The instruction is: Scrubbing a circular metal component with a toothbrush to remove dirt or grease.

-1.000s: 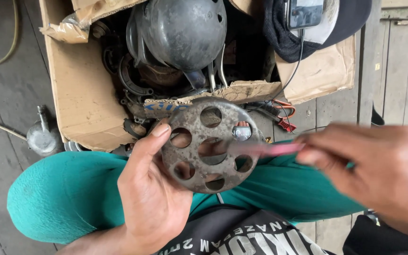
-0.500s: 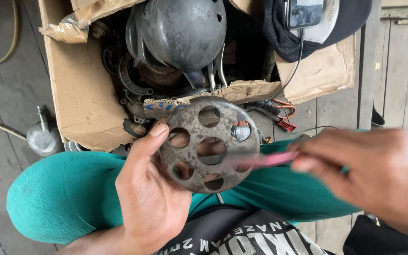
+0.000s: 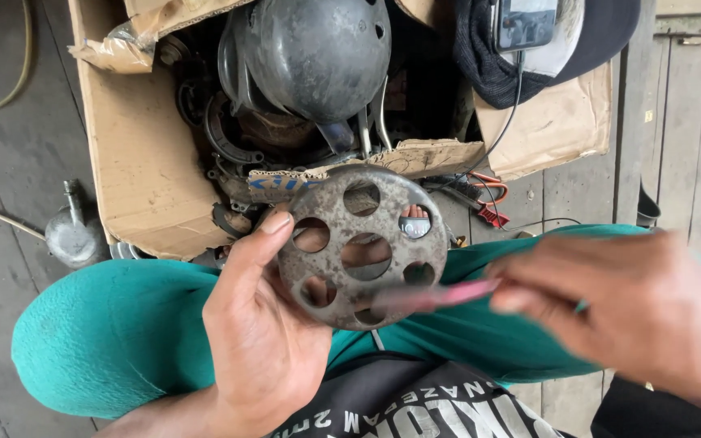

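Pink brush (image 3: 440,295) lower across the perforated disc (image 3: 361,246) than before

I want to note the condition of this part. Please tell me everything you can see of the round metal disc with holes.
The round grey metal disc with holes looks worn, with rusty brown spots. It has several round holes around a central one. The left hand holds it up facing the camera, thumb on its left edge, fingers showing through the holes. The blurred right hand puts a thin pink tool against its lower right part. It is above a teal-clad leg.
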